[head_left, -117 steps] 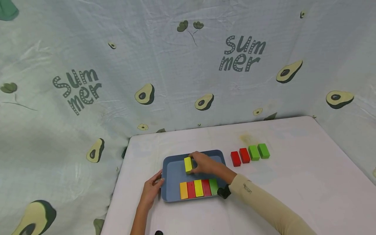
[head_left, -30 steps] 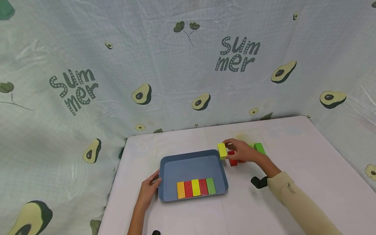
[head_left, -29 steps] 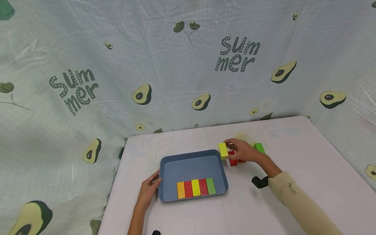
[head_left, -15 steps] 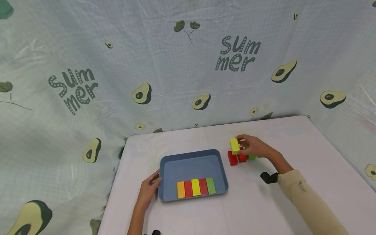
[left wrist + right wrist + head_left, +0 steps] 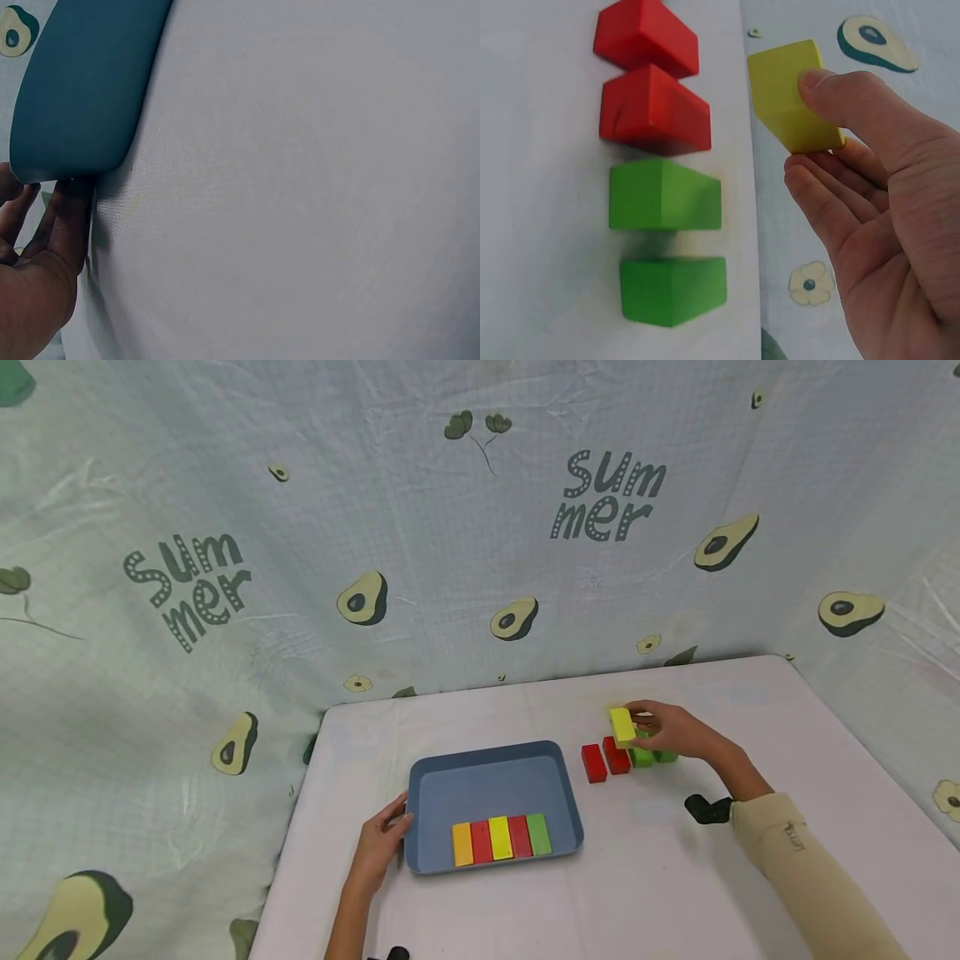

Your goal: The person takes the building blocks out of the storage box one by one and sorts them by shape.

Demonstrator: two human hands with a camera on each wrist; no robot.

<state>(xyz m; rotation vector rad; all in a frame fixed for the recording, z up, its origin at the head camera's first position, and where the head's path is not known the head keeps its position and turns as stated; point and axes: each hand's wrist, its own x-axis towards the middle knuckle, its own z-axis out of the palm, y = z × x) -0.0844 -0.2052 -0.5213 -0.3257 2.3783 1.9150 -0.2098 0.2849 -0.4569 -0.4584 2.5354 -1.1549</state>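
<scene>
Right hand (image 5: 675, 732) pinches a yellow block (image 5: 622, 727) between thumb and fingers, held in the air just above the row of two red blocks (image 5: 604, 760) and two green blocks (image 5: 666, 238) on the bench (image 5: 750, 860). Left hand (image 5: 382, 847), fingers relaxed, rests against the blue tray (image 5: 487, 772), which has five blocks lined up inside.
</scene>
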